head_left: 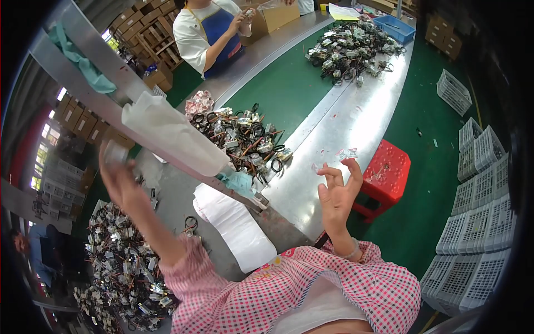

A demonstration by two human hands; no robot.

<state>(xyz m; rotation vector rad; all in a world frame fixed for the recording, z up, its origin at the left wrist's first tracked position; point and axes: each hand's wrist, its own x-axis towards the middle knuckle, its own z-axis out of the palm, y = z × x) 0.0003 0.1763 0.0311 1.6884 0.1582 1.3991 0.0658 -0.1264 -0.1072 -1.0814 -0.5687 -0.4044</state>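
Note:
My left hand (118, 181) is raised at the left, smeared by motion. A pale, blurred patch shows by its fingers, and I cannot make out whether it is held. My right hand (338, 197) is palm up over the metal table edge, fingers apart and bent. Small clear printed stickers (351, 153) show at its fingertips; whether they cling to the fingers or lie on the table is unclear. Between my hands lies a stack of white plastic bags (231, 225). Beyond it is a heap of small metal parts with black cables (245, 139).
A metal post (105, 106) with a hanging white bag (172, 133) slants across the left. More cabled parts (125, 261) are piled at lower left, others (350, 50) far right. A red stool (386, 172) and grey crates (473, 239) stand right. A co-worker (208, 33) stands across the belt.

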